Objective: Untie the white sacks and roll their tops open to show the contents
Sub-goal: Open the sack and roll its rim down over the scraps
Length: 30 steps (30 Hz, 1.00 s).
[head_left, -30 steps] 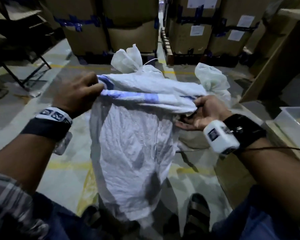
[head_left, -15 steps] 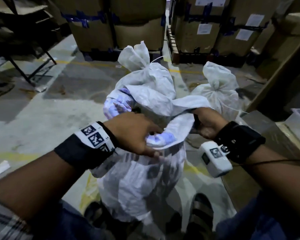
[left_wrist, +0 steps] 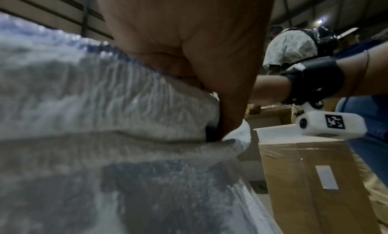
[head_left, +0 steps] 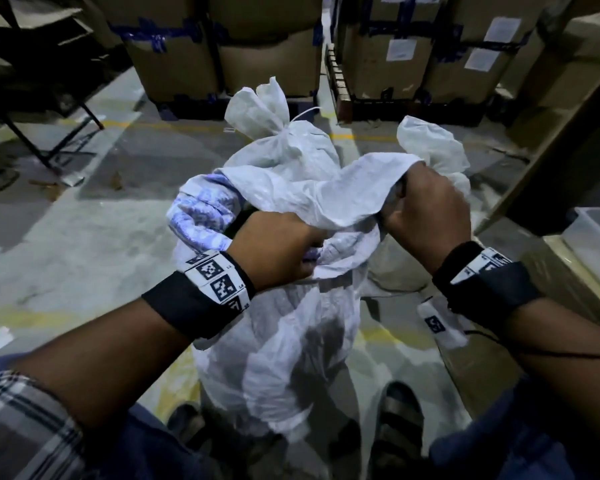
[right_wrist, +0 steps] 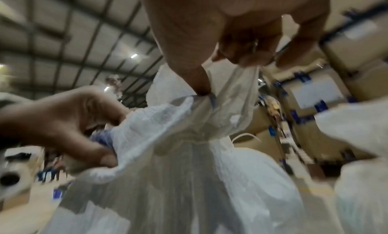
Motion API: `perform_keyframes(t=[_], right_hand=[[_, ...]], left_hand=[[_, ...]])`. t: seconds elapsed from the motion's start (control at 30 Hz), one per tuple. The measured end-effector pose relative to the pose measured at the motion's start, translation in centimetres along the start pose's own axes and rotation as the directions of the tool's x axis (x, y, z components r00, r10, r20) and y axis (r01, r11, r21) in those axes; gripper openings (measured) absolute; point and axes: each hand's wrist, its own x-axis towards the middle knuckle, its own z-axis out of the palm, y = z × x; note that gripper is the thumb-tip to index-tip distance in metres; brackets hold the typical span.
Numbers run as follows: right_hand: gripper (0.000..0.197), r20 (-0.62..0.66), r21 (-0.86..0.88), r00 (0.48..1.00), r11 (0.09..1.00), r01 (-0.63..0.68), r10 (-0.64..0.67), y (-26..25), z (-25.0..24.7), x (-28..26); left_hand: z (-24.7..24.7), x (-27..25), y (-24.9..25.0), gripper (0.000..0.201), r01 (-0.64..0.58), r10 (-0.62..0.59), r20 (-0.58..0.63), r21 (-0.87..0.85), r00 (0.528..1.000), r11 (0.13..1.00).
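A white woven sack stands on the floor between my feet, its top untied and its blue-striped rim partly turned down. My left hand grips the near rim, fingers curled round the fabric. My right hand grips the right side of the rim and holds a flap lifted. Behind stand two more white sacks, one tied at the neck with a white cord, the other half hidden by my right hand. The contents are not visible.
Stacked cardboard boxes on pallets line the back. A cardboard box and a pale plastic bin stand at my right. A dark metal frame is at the left. Another person stands behind.
The flat, stretched sack top has been pulled open and folded down. My left hand moved in to the near rim; my right hand turned over and rose, lifting a flap.
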Motion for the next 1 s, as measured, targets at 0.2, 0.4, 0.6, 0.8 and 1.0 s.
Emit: perform_keyframes(t=[0.2,0.4,0.6,0.8,1.0], right_hand=[[0.027,-0.196,-0.203,0.846,0.865,0.46,-0.496,-1.2,1.1,-0.5],[0.021,0.304,-0.102,0.902,0.93,0.352,-0.308,0.5,2.5,0.1],[0.038,0.856,0.513,0.495,-0.132,-0.848,0.149,3.3,0.7,2.1],[0.048,0.918,0.394,0.397,-0.133,-0.91,0.003,0.9,0.0,2.5],[0.026,0.147,0.138,0.968,0.965,-0.224,0.203,-0.2,1.6,0.0]], left_hand=[[-0.3,0.4,0.4,0.021,-0.068,0.061,0.076,0.094,0.995,0.993],[-0.3,0.2,-0.3,0.019,-0.158,0.152,0.066,0.093,0.986,0.983],[-1.1,-0.8,-3.8,0.018,-0.112,0.118,-0.054,0.103,0.992,0.988],[-2.5,-1.6,-9.0,0.007,-0.003,0.058,-0.371,0.148,0.927,0.989],[-0.4,-2.5,-9.1,0.022,0.024,0.032,-0.342,0.159,0.939,0.987]])
